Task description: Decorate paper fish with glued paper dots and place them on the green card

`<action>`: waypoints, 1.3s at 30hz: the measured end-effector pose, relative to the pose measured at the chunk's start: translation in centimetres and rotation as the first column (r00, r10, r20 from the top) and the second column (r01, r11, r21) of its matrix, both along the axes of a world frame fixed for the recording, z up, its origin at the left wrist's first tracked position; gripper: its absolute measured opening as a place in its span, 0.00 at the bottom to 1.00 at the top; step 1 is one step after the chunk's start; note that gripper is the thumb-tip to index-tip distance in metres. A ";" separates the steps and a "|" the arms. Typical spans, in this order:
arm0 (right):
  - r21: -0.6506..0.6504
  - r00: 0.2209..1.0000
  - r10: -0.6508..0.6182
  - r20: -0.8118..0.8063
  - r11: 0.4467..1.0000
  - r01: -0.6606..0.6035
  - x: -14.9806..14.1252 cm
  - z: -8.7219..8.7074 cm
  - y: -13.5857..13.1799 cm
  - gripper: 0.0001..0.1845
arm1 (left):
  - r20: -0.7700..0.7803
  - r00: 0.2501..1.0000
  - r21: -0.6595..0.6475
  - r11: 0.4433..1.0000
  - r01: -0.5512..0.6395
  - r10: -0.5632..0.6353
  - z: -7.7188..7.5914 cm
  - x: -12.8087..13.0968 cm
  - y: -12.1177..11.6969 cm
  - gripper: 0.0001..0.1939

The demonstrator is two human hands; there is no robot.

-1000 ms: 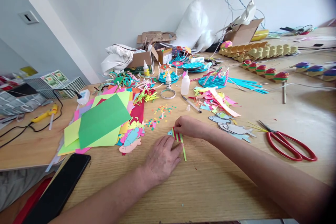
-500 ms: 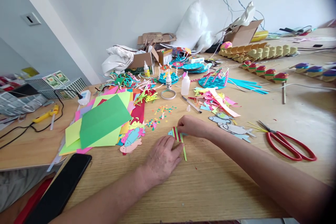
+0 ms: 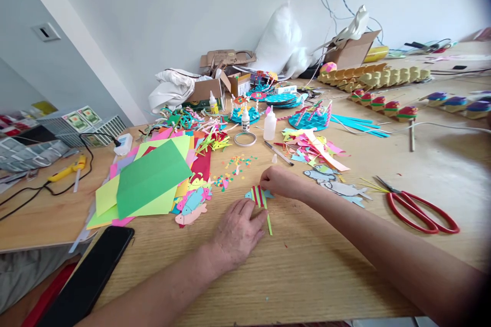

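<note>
A small light-blue paper fish [image 3: 249, 195] lies on the table, crossed by red and light-green paper stripes [image 3: 258, 196]. My left hand [image 3: 237, 230] rests flat with its fingers stretched out, their tips at the fish's lower edge. A narrow light-green paper strip [image 3: 269, 225] reaches below the fish, beside my left thumb and forefinger. Above the fish's tail end, my right hand [image 3: 282, 183] is closed in a pinch at the strip's upper end. Its fingertips are partly hidden behind the hand.
Left are coloured paper sheets [image 3: 153, 176], cut-out fish [image 3: 194, 202] and a black phone [image 3: 92, 271]. Confetti [image 3: 233, 168], a glue bottle [image 3: 270, 125], a tape roll [image 3: 245, 138] and a pen [image 3: 279, 153] lie beyond my hands. Red-handled scissors [image 3: 418, 209] lie right of grey fish [image 3: 341, 187].
My right hand has shifted slightly right along the fish, uncovering more of the stripes and the blue tail. My left hand stays in place.
</note>
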State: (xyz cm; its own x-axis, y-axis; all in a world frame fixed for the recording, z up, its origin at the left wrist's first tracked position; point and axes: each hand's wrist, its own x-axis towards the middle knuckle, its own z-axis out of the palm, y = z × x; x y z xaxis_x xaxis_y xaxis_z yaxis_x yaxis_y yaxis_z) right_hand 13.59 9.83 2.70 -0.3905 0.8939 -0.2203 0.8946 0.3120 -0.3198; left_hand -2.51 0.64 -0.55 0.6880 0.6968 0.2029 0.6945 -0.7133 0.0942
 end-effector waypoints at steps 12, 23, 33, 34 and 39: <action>-0.034 0.999 0.045 -0.031 0.998 -0.046 -1.0 0.5 -0.8 0.15 | 0.001 1.000 0.003 1.000 0.002 -0.002 0.0 0.0 -0.1 0.16; -0.012 0.999 0.034 -0.026 0.999 -0.034 -1.2 0.7 -0.3 0.15 | -0.024 1.000 -0.002 1.000 0.015 -0.015 -0.1 0.0 0.1 0.17; 0.018 0.999 0.014 -0.033 1.000 -0.013 -1.7 1.2 -0.2 0.15 | -0.034 0.999 0.024 1.000 0.016 -0.015 -0.2 -0.1 0.0 0.18; 0.000 0.999 0.033 -0.024 0.999 -0.033 -1.9 1.3 -0.6 0.15 | -0.039 0.999 0.029 0.999 0.014 -0.013 -0.3 -0.1 0.0 0.18; -0.046 0.998 0.055 0.006 0.997 -0.054 -2.5 1.0 -1.0 0.14 | -0.025 1.000 0.025 1.000 0.004 -0.003 -0.2 -0.1 0.0 0.17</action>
